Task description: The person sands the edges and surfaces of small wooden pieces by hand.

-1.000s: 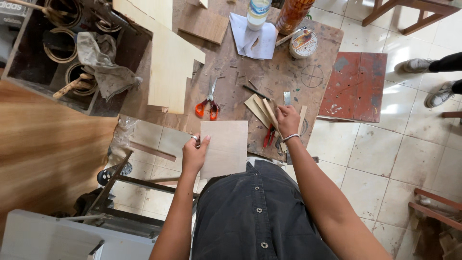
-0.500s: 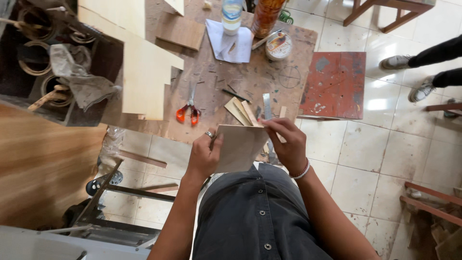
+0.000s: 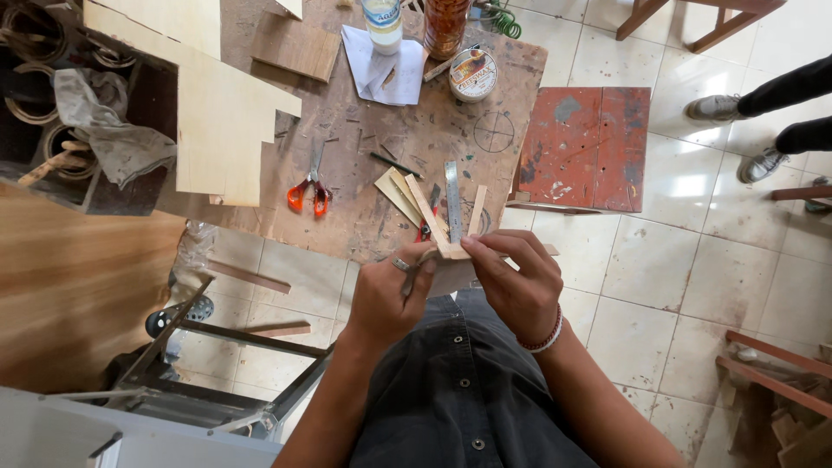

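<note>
Orange scissors [image 3: 308, 193] left of a steel ruler [image 3: 452, 200] on the workbench [image 3: 416, 130], left hand [image 3: 390, 299] and right hand [image 3: 513, 282] below the ruler pinching one thin board [image 3: 451, 276] between them, its long axis unclear, round tin [image 3: 473, 74] with red-yellow label beyond the ruler.

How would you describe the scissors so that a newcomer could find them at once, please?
Start at the worn brown worktable. The scissors lie flat near its front edge, just right of the pale plywood sheet. Their bright orange handles set them apart from the wood offcuts and steel ruler nearby.
</note>
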